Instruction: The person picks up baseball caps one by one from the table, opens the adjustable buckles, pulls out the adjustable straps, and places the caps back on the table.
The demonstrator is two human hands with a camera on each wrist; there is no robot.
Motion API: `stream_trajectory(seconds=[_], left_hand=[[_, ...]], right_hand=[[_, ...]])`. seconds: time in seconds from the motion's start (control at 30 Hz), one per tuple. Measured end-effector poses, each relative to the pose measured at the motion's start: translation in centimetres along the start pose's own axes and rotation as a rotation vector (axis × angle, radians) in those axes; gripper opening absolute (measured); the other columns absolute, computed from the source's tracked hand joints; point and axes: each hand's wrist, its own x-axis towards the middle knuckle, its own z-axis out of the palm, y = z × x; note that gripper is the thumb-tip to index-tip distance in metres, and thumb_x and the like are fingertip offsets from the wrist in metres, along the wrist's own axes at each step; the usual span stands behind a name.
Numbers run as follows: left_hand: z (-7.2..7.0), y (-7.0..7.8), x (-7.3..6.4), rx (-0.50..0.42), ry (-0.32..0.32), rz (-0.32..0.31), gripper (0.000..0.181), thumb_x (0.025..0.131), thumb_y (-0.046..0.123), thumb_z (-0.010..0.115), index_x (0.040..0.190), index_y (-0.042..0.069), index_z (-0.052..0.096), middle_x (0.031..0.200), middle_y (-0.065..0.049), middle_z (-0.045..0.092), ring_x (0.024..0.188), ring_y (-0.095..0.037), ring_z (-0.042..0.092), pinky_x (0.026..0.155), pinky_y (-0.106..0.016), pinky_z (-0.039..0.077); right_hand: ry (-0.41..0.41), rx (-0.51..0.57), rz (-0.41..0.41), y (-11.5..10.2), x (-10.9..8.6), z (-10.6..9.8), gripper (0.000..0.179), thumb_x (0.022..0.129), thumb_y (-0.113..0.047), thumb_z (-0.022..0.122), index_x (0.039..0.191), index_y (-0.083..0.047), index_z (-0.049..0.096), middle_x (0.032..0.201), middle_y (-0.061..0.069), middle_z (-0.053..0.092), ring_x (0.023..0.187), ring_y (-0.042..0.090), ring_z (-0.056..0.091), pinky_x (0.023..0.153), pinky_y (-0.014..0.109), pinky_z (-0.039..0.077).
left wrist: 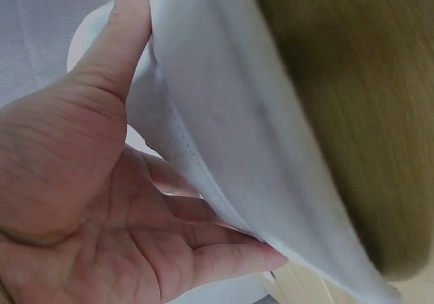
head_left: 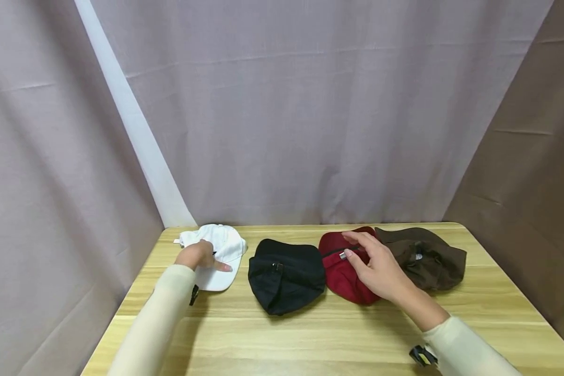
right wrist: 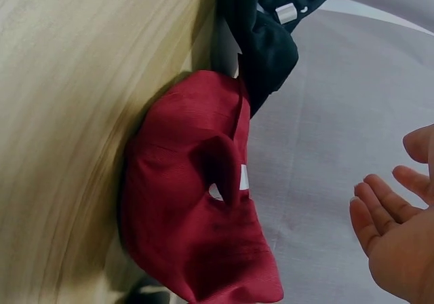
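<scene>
At the left end of the row, my left hand (head_left: 199,256) holds a white cap (head_left: 228,245). In the left wrist view the thumb (left wrist: 112,39) lies against one side of the white cap (left wrist: 210,114), and the fingers reach along another edge, partly behind the fabric. My right hand (head_left: 377,265) hovers over a dark red cap (head_left: 340,279), its fingers loosely bent with nothing between them. The right wrist view shows a gap between the hand (right wrist: 400,229) and the red cap (right wrist: 183,161), whose strap and metal buckle face up.
Between the hands lies a black cap (head_left: 286,277) with a strap and buckle. A dark brown cap (head_left: 432,261) sits at the right, against the red one. All rest on a wooden table (head_left: 263,344), with a grey curtain (head_left: 282,130) behind its back edge.
</scene>
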Motion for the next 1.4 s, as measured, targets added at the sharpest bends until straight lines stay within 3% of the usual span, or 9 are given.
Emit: stream_trajectory(seconds=[0.3, 0.5, 0.6, 0.73, 0.83, 0.93, 1.17, 1.4], left_hand=[[0.0, 0.1, 0.0, -0.004, 0.012, -0.004, 0.118, 0.080, 0.073, 0.081, 0.151, -0.014, 0.045, 0.159, -0.037, 0.044, 0.134, -0.046, 0.060, 0.112, -0.060, 0.051], [0.0, -0.3, 0.1, -0.026, 0.004, -0.002, 0.118, 0.079, 0.074, 0.082, 0.150, -0.014, 0.046, 0.156, -0.036, 0.048, 0.132, -0.044, 0.061, 0.113, -0.059, 0.051], [0.0, -0.5, 0.1, -0.033, 0.000, 0.001, 0.119, 0.079, 0.074, 0.081, 0.150, -0.014, 0.046, 0.156, -0.036, 0.047, 0.133, -0.045, 0.061, 0.113, -0.059, 0.050], [-0.1, -0.6, 0.1, -0.025, 0.004, -0.003, 0.122, 0.080, 0.075, 0.080, 0.153, -0.015, 0.042, 0.161, -0.038, 0.041, 0.137, -0.048, 0.057, 0.115, -0.060, 0.049], [-0.2, -0.7, 0.1, -0.013, 0.008, -0.005, 0.122, 0.080, 0.076, 0.079, 0.153, -0.015, 0.043, 0.160, -0.038, 0.042, 0.138, -0.048, 0.057, 0.115, -0.059, 0.049], [-0.3, -0.7, 0.1, -0.011, 0.006, -0.001, 0.120, 0.080, 0.076, 0.079, 0.151, -0.014, 0.044, 0.158, -0.037, 0.045, 0.136, -0.047, 0.058, 0.114, -0.059, 0.050], [-0.4, -0.6, 0.4, -0.015, 0.011, -0.003, 0.118, 0.079, 0.077, 0.079, 0.149, -0.012, 0.048, 0.156, -0.035, 0.049, 0.135, -0.045, 0.060, 0.114, -0.059, 0.050], [-0.2, -0.5, 0.5, 0.009, 0.018, 0.007, 0.108, 0.078, 0.076, 0.081, 0.139, -0.010, 0.058, 0.141, -0.030, 0.062, 0.123, -0.040, 0.067, 0.108, -0.057, 0.054]], right_hand=[[-0.043, 0.035, 0.009, 0.1, -0.2, 0.8, 0.041, 0.105, -0.015, 0.068, 0.145, -0.014, 0.062, 0.134, 0.004, 0.070, 0.118, 0.026, 0.070, 0.095, 0.049, 0.059], [-0.078, 0.062, -0.005, -0.1, -0.4, 1.8, 0.041, 0.105, -0.016, 0.068, 0.145, -0.015, 0.061, 0.136, 0.004, 0.069, 0.113, 0.026, 0.070, 0.086, 0.033, 0.059], [-0.101, 0.081, -0.007, -0.2, -0.5, 2.4, 0.042, 0.104, -0.016, 0.069, 0.145, -0.016, 0.062, 0.135, 0.004, 0.069, 0.113, 0.025, 0.070, 0.084, 0.033, 0.060], [-0.164, 0.063, -0.011, -0.8, -0.5, 3.8, 0.042, 0.104, -0.020, 0.069, 0.146, -0.016, 0.061, 0.138, 0.003, 0.069, 0.122, 0.028, 0.070, 0.098, 0.046, 0.059], [-0.205, 0.023, -0.029, -1.4, -0.4, 5.0, 0.045, 0.103, -0.025, 0.071, 0.146, -0.014, 0.062, 0.143, 0.006, 0.067, 0.135, 0.035, 0.064, 0.113, 0.058, 0.050], [-0.233, -0.023, -0.050, -1.8, 0.0, 6.4, 0.049, 0.101, -0.029, 0.074, 0.145, -0.011, 0.063, 0.147, 0.010, 0.065, 0.144, 0.039, 0.056, 0.122, 0.061, 0.041], [-0.390, -0.072, -0.056, -2.4, 1.5, 9.8, 0.066, 0.097, -0.042, 0.077, 0.149, -0.007, 0.058, 0.154, 0.015, 0.059, 0.146, 0.035, 0.053, 0.122, 0.058, 0.041], [-0.544, -0.235, -0.095, -2.5, 2.0, 12.5, 0.088, 0.092, -0.054, 0.079, 0.155, -0.001, 0.048, 0.161, 0.019, 0.051, 0.152, 0.037, 0.046, 0.125, 0.057, 0.037]])
